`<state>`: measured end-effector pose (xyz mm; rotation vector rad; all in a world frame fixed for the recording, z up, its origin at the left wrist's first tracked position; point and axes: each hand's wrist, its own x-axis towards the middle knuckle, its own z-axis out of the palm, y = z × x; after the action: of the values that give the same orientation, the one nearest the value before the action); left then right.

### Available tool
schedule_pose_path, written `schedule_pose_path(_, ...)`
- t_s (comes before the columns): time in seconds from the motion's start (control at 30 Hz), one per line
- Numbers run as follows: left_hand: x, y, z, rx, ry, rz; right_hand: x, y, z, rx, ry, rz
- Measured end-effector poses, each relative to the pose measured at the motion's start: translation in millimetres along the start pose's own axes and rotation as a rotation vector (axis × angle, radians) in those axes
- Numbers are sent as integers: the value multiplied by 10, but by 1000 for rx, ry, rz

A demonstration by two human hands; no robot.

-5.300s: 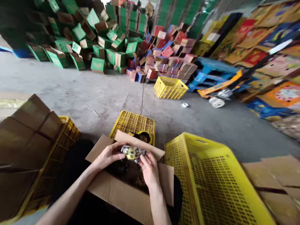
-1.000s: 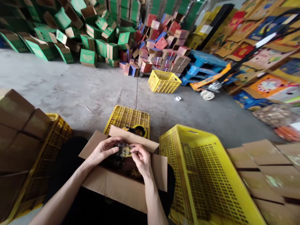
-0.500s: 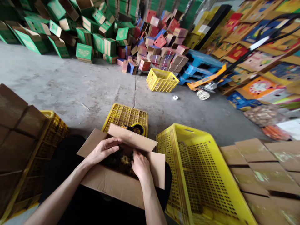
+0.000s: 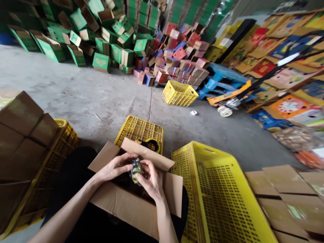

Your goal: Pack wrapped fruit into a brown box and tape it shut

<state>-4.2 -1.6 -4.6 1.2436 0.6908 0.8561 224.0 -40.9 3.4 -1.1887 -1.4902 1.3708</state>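
Note:
An open brown cardboard box [image 4: 131,206] rests on my lap with its flaps spread. Above its dark inside, my left hand [image 4: 113,167] and my right hand [image 4: 151,179] both pinch a small packet in clear crinkly wrap [image 4: 136,169] with something yellow-green in it. The fingers of both hands are curled round the packet. More wrapped items lie dim in the box below. A yellow tape dispenser [image 4: 151,145] sits on an upturned yellow crate [image 4: 136,130] just beyond the box.
A large yellow plastic crate [image 4: 217,195] stands tilted at my right. Brown cartons [image 4: 22,135] stack on a yellow crate at the left; flat cartons [image 4: 286,189] lie at the right. Across the concrete floor are heaps of green and pink boxes, another yellow crate [image 4: 180,93] and a pallet jack [image 4: 227,101].
Half a second ago both hands were low inside the box; now they are raised above it, holding a wrapped packet between them. The camera has tilted slightly.

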Motion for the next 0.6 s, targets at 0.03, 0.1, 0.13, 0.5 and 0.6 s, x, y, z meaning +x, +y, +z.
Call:
schedule_pose_path(0.03, 2, 19, 4, 11, -26, -13, 4, 11, 2, 51, -5, 25)
schedule_pose_path(0.1, 8, 34, 12, 27, -45, -41, 18, 34, -11, 84, 16, 57)
schedule_pose_path(0.13, 11, 33, 15, 27, -33, -52, 28, 41, -22, 99, 27, 65)
schedule_pose_path(0.5, 18, 61, 49, -97, 304, -63, 78, 149, -100, 458, 270, 223)
schedule_pose_path(0.6, 25, 63, 64, -109, 307, -69, 88, 172, -107, 461, 302, 229)
